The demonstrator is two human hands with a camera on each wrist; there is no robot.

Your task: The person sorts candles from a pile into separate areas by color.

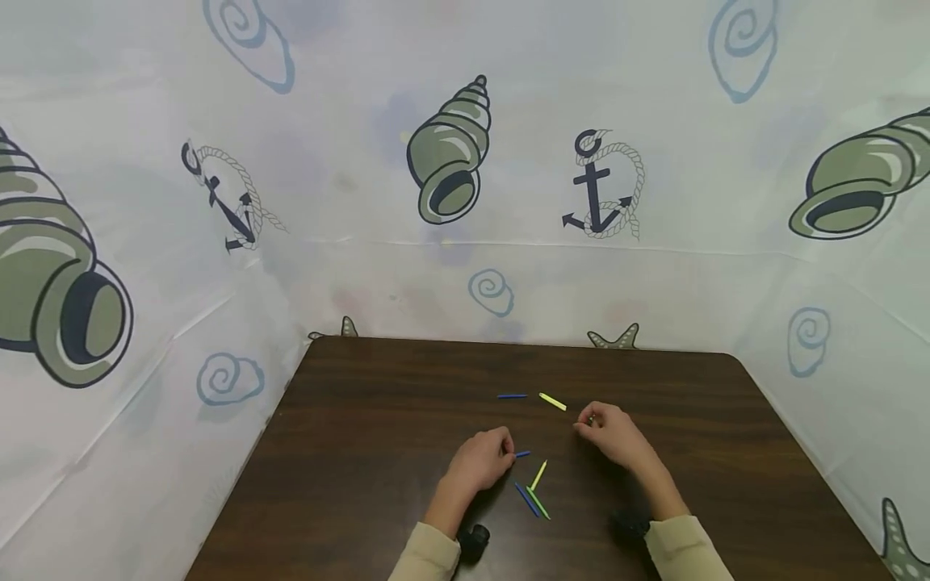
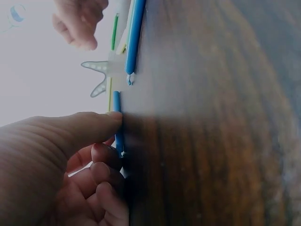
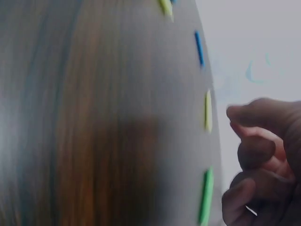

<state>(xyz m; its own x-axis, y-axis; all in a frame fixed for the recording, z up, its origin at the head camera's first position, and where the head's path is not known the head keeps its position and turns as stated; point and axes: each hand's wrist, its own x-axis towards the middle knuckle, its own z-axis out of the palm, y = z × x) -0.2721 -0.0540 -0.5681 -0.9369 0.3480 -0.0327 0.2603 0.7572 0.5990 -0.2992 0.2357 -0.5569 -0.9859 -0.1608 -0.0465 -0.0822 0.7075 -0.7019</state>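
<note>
Low over the middle of the table, my left hand (image 1: pixel 481 460) pinches a small blue candle (image 2: pixel 117 101) between thumb and fingers. One end of it sticks out to the right in the head view. My right hand (image 1: pixel 613 433) hovers farther back on the right, its fingers loosely curled. In the right wrist view the hand (image 3: pixel 263 160) holds nothing, and a green candle (image 3: pixel 206 195) lies on the table just past its fingertips. That candle is mostly hidden by the hand in the head view. Left of it lie a yellow candle (image 1: pixel 552 402) and another blue candle (image 1: pixel 512 396).
Nearer me, between the forearms, lie a yellow candle (image 1: pixel 539 474), a blue candle (image 1: pixel 526 500) and a green candle (image 1: pixel 538 503), close together. The dark wooden table (image 1: pixel 363 387) meets white cloth walls (image 1: pixel 349 161) printed with shells and anchors at the back and sides.
</note>
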